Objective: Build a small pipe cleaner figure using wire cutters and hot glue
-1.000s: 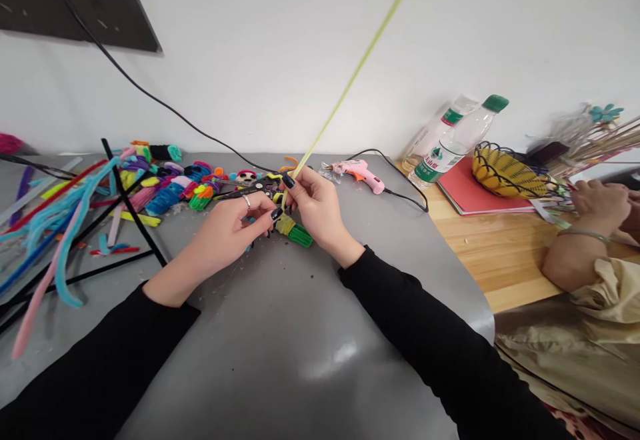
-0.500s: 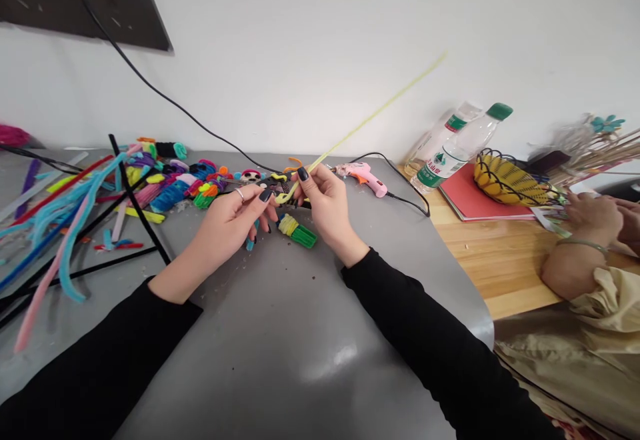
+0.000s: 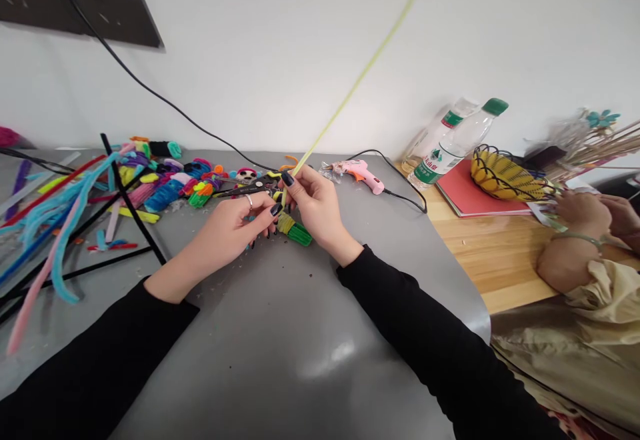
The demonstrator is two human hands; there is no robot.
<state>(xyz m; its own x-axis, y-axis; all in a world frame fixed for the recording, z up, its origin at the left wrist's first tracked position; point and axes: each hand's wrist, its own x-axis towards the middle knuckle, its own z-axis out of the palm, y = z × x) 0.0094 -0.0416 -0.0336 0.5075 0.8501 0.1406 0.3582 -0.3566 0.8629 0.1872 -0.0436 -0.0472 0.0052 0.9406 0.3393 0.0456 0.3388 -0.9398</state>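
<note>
A long yellow pipe cleaner (image 3: 351,95) slants up to the right from between my two hands, its far end free against the wall. My right hand (image 3: 317,207) pinches it near its lower end between thumb and forefinger. Close beside it, my left hand (image 3: 237,227), with a ring on one finger, also has its fingers closed at that lower end; the exact grip is partly hidden. Just below lies a green bundle (image 3: 300,234) of pipe cleaner wrapped in yellow. Black-handled scissors (image 3: 245,188) lie behind my left hand, partly covered.
Loose pipe cleaners (image 3: 65,227) and colourful fuzzy pieces (image 3: 170,190) spread over the left. A pink glue gun (image 3: 367,177) with its cord lies behind my right hand. Bottles (image 3: 440,160), a red book (image 3: 463,193), a yellow basket (image 3: 505,177) and another person's hands (image 3: 583,217) are at right.
The yellow pipe cleaner has swung to a steeper angle. My right hand has moved slightly left and closer to my left hand, and the bent yellow end between them is now mostly hidden.
</note>
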